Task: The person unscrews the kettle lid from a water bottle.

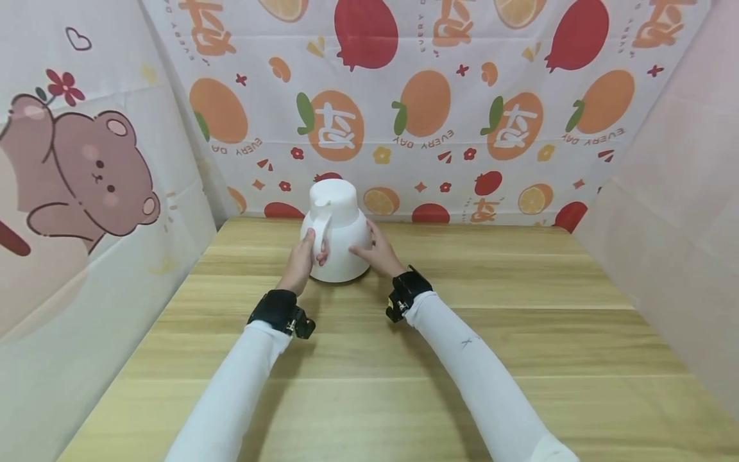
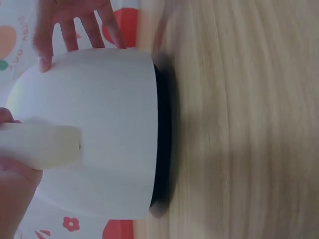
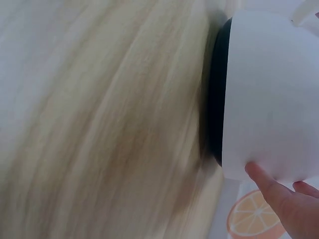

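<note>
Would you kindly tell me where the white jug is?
In the head view, the white jug is just left of centre near the far edge of the table, between the left hand, which grips its handle, and the right hand.

1. Pale yellow-brown wood-grain desk (image 1: 554, 359), grain running crosswise.
2. Creased white rear sheet (image 1: 381, 112), printed with orange fruits (image 1: 425, 102), red fruits (image 1: 366, 32) and inverted lettering (image 1: 336, 126).
3. White left-hand sheet (image 1: 127, 276), bearing brown cartoon bear (image 1: 98, 167) and red flower (image 1: 65, 88).
4. Plain pale pink right-hand sheet (image 1: 675, 192).
5. Soft, diffuse light.
</note>
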The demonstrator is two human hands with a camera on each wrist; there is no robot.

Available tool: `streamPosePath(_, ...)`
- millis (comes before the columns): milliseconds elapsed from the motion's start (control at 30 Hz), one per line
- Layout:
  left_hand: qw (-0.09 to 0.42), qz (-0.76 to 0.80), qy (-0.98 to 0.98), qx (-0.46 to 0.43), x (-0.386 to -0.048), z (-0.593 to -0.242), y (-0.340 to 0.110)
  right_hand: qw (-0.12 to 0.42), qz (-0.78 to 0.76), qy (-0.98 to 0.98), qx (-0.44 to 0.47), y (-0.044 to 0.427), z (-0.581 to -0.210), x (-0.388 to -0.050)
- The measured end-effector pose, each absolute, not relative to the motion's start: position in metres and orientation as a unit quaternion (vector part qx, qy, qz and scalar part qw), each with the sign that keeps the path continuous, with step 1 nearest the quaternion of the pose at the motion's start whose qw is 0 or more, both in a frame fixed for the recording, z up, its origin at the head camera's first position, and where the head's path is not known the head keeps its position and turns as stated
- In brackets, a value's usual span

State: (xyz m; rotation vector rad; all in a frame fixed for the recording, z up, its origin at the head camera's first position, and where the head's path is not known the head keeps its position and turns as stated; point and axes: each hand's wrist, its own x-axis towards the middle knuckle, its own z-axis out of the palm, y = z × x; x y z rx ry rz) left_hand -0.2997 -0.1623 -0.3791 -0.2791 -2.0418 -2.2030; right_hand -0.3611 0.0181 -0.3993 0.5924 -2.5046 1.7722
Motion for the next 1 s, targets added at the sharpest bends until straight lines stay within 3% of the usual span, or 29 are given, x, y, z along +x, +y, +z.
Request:
streamPosePath(733, 0.031, -0.753, -0.648, -0.113, -0.275, -0.385, -0.125, -0.02, 0.586, -0.789, 0.182, 0.055, -0.407, -0.341)
streamPosePath(1000, 0.022, -0.753, -0.647, -0.114, -0.258, -0.371, -0.113, -0.027, 0.592, -0.786, 0.177, 0.065, -0.409, -0.339)
